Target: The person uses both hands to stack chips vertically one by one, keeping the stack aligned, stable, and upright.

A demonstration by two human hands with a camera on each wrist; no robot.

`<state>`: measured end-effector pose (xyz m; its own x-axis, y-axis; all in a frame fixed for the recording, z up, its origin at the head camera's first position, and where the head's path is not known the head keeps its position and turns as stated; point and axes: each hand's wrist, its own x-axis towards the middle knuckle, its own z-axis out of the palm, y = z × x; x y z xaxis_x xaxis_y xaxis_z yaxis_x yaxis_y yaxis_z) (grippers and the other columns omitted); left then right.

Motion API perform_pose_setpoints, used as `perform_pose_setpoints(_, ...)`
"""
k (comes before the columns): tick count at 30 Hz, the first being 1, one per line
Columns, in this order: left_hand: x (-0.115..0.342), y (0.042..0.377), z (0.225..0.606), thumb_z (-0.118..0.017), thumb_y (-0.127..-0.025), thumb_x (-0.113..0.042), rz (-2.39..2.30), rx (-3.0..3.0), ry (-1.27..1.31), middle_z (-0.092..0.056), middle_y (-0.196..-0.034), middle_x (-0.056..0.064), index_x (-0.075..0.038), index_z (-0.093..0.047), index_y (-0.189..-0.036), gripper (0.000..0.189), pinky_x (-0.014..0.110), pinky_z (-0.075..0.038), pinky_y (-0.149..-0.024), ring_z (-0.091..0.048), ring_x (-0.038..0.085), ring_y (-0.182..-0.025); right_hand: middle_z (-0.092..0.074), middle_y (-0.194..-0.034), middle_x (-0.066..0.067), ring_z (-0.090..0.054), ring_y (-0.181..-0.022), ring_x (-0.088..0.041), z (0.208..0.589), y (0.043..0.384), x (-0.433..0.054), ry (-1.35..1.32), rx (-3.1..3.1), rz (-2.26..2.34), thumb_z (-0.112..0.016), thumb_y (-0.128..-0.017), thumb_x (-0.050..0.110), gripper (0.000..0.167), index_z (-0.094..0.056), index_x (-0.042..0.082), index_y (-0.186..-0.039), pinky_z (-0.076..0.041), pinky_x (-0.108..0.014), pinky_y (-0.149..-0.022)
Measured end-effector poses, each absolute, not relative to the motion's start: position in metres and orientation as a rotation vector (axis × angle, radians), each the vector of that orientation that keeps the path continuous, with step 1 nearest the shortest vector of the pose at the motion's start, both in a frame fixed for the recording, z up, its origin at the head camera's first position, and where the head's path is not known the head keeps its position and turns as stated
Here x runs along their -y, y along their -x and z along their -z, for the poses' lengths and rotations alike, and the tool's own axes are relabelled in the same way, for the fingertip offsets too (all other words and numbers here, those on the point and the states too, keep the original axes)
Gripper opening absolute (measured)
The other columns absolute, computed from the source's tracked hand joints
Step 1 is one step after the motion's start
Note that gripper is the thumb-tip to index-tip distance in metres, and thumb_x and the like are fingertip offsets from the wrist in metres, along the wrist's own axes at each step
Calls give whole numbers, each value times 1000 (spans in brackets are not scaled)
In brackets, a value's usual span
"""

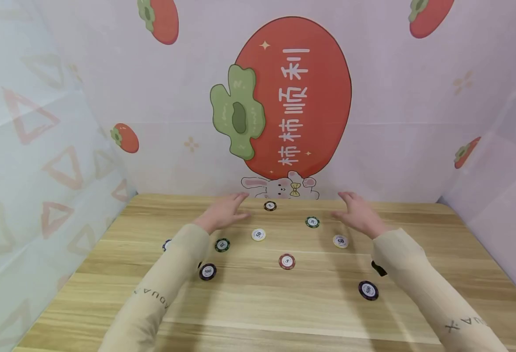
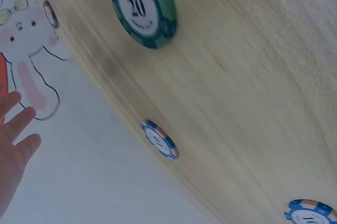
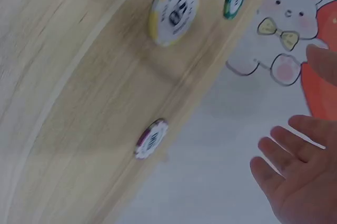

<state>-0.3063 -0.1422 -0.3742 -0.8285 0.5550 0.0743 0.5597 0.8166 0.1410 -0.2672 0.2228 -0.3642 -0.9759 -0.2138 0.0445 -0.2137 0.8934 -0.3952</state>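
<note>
Over the far left of the table, my left hand (image 1: 224, 212) hovers with its fingers extended and holds nothing. My right hand (image 1: 358, 213) is raised likewise over the far right, fingers spread and empty. Poker chips lie flat and scattered between and around them. Closest to the left hand are a green 20 chip (image 1: 222, 245) and a yellow-edged 50 chip (image 1: 258, 234). Another 50 chip (image 1: 340, 241) sits just below the right hand, with a green chip (image 1: 312, 222) to its left. A red 5 chip (image 1: 287, 261) lies centrally. Blue-edged chips (image 2: 159, 139) show in the left wrist view.
Dark 500 chips lie nearer, one left (image 1: 207, 271) and one right (image 1: 368, 290). A dark-edged chip (image 1: 270, 206) is by the wooden table's (image 1: 258, 313) back edge. Behind stands a printed cloth wall (image 1: 394, 122). The right wrist view shows a purple-edged chip (image 3: 151, 139).
</note>
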Motion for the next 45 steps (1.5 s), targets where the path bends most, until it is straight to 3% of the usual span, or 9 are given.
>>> perform_pose_setpoints(12, 120, 280, 365, -52, -90, -39, 457, 3106, 1039, -37, -140, 17, -1, -34, -138, 63, 41, -25, -106, -33, 30, -129, -54, -116, -29, -55, -101, -39, 355, 252, -192, 451, -2982, 664, -63, -83, 24, 52, -50, -12, -119, -45, -47, -84)
perform_pose_setpoints(21, 102, 271, 369, -57, -89, -28, 586, 3100, 1165, -58, -115, 15, 3, -50, -124, 48, 37, -42, -91, -54, 25, -106, -61, -98, -21, -57, -87, -29, 355, 239, -171, 412, -2883, 773, -68, -79, 19, 44, -57, -11, -110, -48, -40, -76)
perform_pose_setpoints(25, 94, 266, 371, -60, -87, -24, 720, 3143, 1135, -59, -113, 14, 2, -52, -122, 44, 36, -45, -88, -56, 23, -101, -60, -92, -15, -55, -80, -23, 357, 234, -163, 395, -2821, 800, -68, -79, 16, 41, -58, -11, -108, -48, -37, -71)
perform_pose_setpoints(37, 68, 249, 377, -68, -80, -16, 897, 3224, 1053, -59, -110, 15, 3, -55, -118, 45, 31, -48, -79, -60, 21, -92, -62, -90, -12, -57, -83, -20, 371, 219, -138, 384, -2740, 889, -72, -74, 7, 35, -60, -8, -104, -49, -32, -71)
perform_pose_setpoints(45, 53, 237, 388, -73, -74, -10, 1021, 3225, 935, -62, -98, 11, 3, -58, -110, 41, 27, -47, -75, -59, 19, -88, -60, -82, -6, -52, -74, -15, 387, 215, -126, 321, -2700, 966, -75, -68, 4, 35, -62, -5, -99, -47, -30, -69)
